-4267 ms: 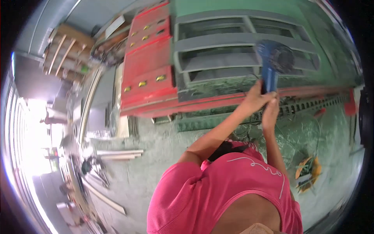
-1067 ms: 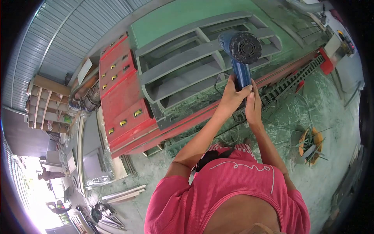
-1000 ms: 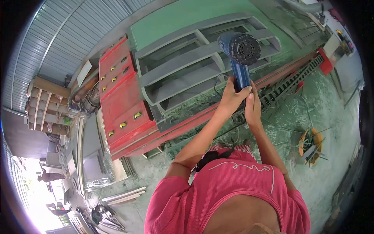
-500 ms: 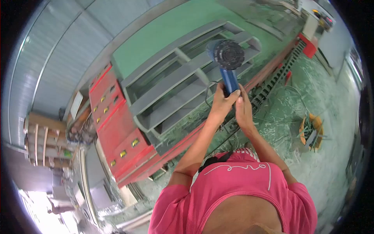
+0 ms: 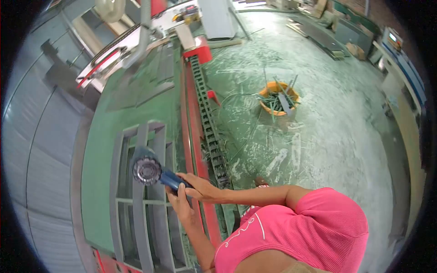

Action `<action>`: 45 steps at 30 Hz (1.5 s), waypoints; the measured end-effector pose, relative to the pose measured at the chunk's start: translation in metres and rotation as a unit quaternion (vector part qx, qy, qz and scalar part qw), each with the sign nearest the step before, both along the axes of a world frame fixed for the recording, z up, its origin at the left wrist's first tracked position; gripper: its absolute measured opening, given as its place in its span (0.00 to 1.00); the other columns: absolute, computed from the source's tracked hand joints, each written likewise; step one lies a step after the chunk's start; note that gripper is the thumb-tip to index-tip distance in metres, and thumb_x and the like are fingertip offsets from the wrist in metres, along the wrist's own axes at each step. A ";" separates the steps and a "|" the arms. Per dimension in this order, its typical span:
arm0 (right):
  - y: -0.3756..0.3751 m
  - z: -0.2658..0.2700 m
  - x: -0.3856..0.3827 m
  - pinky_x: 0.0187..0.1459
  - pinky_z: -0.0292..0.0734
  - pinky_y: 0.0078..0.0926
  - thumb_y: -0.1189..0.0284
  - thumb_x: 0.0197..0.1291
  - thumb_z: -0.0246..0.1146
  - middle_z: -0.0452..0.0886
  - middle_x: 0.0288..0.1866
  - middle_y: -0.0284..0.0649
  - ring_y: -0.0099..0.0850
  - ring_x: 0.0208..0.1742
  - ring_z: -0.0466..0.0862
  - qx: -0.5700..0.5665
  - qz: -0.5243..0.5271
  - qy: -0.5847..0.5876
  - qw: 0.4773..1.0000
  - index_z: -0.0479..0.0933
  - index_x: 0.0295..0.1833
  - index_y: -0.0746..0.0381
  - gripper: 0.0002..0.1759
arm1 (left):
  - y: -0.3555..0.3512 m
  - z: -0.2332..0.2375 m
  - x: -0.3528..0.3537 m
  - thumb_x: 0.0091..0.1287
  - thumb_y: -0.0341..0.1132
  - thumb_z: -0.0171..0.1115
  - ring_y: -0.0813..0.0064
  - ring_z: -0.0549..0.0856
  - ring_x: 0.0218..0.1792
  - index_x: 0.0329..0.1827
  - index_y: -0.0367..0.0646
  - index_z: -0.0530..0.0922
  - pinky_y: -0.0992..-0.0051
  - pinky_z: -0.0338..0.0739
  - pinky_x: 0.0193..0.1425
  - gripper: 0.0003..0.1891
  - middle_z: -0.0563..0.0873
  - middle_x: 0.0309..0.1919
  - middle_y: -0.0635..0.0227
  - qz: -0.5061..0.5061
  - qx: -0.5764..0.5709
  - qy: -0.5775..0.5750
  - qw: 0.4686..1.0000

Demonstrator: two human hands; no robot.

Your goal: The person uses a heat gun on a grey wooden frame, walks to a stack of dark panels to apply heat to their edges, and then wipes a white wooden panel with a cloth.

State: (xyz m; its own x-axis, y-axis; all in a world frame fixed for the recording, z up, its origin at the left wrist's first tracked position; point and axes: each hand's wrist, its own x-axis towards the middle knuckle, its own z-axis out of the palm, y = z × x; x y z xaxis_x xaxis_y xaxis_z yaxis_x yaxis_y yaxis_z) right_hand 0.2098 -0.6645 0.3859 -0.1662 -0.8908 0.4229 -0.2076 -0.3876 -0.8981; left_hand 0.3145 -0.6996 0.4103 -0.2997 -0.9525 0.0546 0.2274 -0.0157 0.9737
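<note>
A blue-handled power tool (image 5: 172, 180) with a round, dark ribbed head is over a grey slatted frame (image 5: 140, 214). My left hand (image 5: 183, 208) is closed on the handle from below, its thumb along the grip. My right hand (image 5: 203, 188) wraps round the rear of the same handle, touching my left hand. The tool's head covers part of one long slat, and whether it touches the slat I cannot tell. The frame lies on a green-topped table (image 5: 98, 182).
A black cable chain (image 5: 207, 118) and red rail (image 5: 187, 104) run along the table's right side. An orange tub (image 5: 265, 105) of thin strips stands on the floor. Grey panels (image 5: 166, 63) lie at the table's far end. A machine (image 5: 393, 41) is at the far right.
The view has turned to the right, bringing the tub and far floor further in. The frame, tool and both hands now appear lower left. Both hands still hold the tool.
</note>
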 end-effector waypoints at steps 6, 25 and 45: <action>0.007 -0.011 -0.036 0.55 0.62 0.34 0.53 0.61 0.48 0.66 0.53 0.53 0.45 0.55 0.69 -0.032 0.081 0.058 0.995 0.58 0.63 0.67 0.33 | 0.031 -0.014 -0.023 0.62 0.32 0.55 0.72 0.73 0.47 0.59 0.34 0.60 0.72 0.69 0.51 0.24 0.71 0.48 0.63 0.005 -0.059 0.010 0.998; 0.295 -0.048 -0.245 0.48 0.67 0.29 0.62 0.46 0.62 0.75 0.44 0.46 0.37 0.47 0.75 0.107 -0.085 -0.125 0.983 0.64 0.56 0.63 0.31 | 0.283 -0.077 -0.232 0.59 0.39 0.62 0.72 0.75 0.47 0.57 0.34 0.62 0.73 0.69 0.51 0.28 0.73 0.49 0.62 -0.256 -0.115 -0.125 0.951; 0.757 -0.021 -0.480 0.38 0.75 0.25 0.62 0.47 0.66 0.78 0.33 0.43 0.27 0.34 0.81 0.101 -0.515 -0.342 0.779 0.68 0.45 0.69 0.25 | 0.575 -0.043 -0.551 0.64 0.25 0.48 0.87 0.68 0.21 0.60 0.40 0.60 0.85 0.62 0.23 0.20 0.73 0.22 0.70 -0.578 -0.091 -0.101 0.804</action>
State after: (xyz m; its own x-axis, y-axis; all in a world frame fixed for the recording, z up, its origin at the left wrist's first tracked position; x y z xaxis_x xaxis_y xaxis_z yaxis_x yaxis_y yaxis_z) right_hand -0.2700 0.0921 0.3646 -0.9622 -0.1724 -0.2109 0.2396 -0.1680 -0.9562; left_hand -0.2363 -0.1244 0.3670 -0.9999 -0.0113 0.0012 0.0007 0.0443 0.9990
